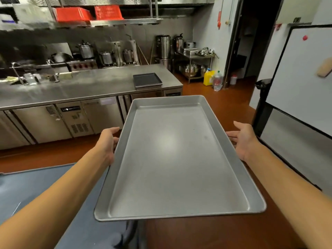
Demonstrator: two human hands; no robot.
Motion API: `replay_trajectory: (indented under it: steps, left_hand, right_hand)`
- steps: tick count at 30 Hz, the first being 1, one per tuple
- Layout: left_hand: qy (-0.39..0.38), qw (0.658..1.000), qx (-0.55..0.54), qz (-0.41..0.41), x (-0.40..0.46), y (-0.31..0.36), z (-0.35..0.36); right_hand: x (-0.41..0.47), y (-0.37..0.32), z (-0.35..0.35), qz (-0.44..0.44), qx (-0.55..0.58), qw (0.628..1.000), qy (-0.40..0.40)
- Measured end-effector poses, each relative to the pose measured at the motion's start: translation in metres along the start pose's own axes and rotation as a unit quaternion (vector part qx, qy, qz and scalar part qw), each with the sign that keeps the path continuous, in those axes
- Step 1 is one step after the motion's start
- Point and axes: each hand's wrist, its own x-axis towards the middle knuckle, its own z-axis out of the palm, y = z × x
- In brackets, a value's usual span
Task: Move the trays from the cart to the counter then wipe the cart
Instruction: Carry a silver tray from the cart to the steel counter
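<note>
Aluminium sheet tray (177, 159) held level in the air, long axis pointing away from the person, above the red-brown floor (206, 97); not resting on anything visible. Left hand (107, 141) grips the tray's left long rim, thumb over the top edge, fingers under and hidden; right hand (241, 139) is at the right rim, palm against the edge, fingers extended beneath, thumb up; whether it curls round the rim cannot be told.

Steel counter (80, 88) lies ahead and left, well apart from the held tray; stack of dark trays (147, 80) already sits near its right end; these read as earlier deliveries, though that is a judgement.

Blue-grey flat surface (36, 191) at lower left, partly under the tray's near corner, is probably the cart top; no trays visible on the part in view; rest hidden.

Progress estimate: transfer stage partly done; this tray is in transit, not yet set down. Remaining: place it on the counter, fetch any others, then wipe the cart; no cloth seen in either hand.
</note>
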Motion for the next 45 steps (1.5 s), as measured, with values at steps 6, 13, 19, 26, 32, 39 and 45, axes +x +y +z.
replay_trajectory:
  steps: [6,13,19,26,32,39,45]
  left_hand:
    - [0.034,0.999,-0.025,-0.003,0.096,0.06,0.073]
    - [0.078,0.995,-0.066,-0.002,0.223,0.124,0.115]
    - [0.108,0.992,-0.069,-0.004,0.362,0.196,0.149]
    - [0.126,0.991,-0.049,-0.007,0.506,0.304,0.188]
    - [0.123,0.992,-0.041,0.003,0.641,0.395,0.214]
    - [0.139,0.988,-0.063,0.018,0.814,0.489,0.234]
    - [0.155,0.985,-0.078,0.007,0.935,0.569,0.237]
  right_hand:
    - [0.136,-0.094,0.038,0.012,-0.049,0.998,-0.024]
    - [0.294,-0.17,0.107,0.03,-0.08,0.994,-0.066]
    - [0.445,-0.217,0.184,0.046,-0.089,0.992,-0.08]
    - [0.593,-0.291,0.273,0.062,-0.085,0.991,-0.08]
    - [0.726,-0.349,0.351,0.05,-0.087,0.991,-0.093]
    - [0.901,-0.406,0.455,0.037,-0.081,0.991,-0.103]
    - [1.019,-0.454,0.545,0.048,-0.114,0.987,-0.105]
